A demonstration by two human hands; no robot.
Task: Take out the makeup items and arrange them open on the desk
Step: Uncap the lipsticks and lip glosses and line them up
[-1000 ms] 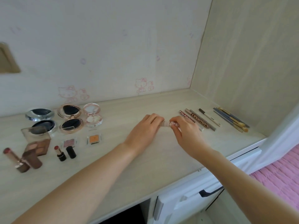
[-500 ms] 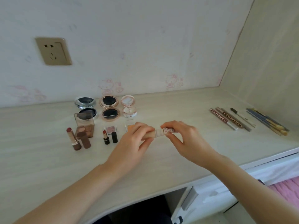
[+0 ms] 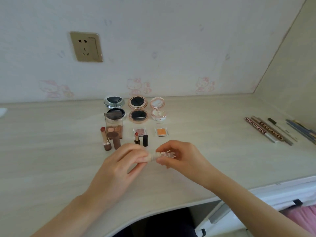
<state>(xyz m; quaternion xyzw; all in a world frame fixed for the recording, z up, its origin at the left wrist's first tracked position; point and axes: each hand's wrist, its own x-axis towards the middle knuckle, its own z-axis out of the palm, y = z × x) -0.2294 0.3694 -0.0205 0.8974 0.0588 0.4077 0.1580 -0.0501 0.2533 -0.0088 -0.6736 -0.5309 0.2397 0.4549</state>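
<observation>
Above the middle of the pale wooden desk (image 3: pixel 51 161), both hands hold a small beige tube with a clear ornate cap (image 3: pixel 156 156). My left hand (image 3: pixel 119 166) grips the beige body; my right hand (image 3: pixel 181 157) pinches the cap end. Behind them lie open items: three round compacts (image 3: pixel 137 108), an eyeshadow palette (image 3: pixel 114 127), a pink pan (image 3: pixel 139 131), an orange pan (image 3: pixel 161 131), an open brown lipstick (image 3: pixel 106 141) and a small open lipstick with its black cap (image 3: pixel 141 140).
Several pencils, liners and brushes (image 3: pixel 273 130) lie in a row at the desk's right, near the side wall. A wall socket (image 3: pixel 86 47) sits on the back wall. White drawers (image 3: pixel 256 211) stand below the desk's right edge.
Both hands carried the tube from beside the pencils leftward to just in front of the lipsticks. The view swung left with them.
</observation>
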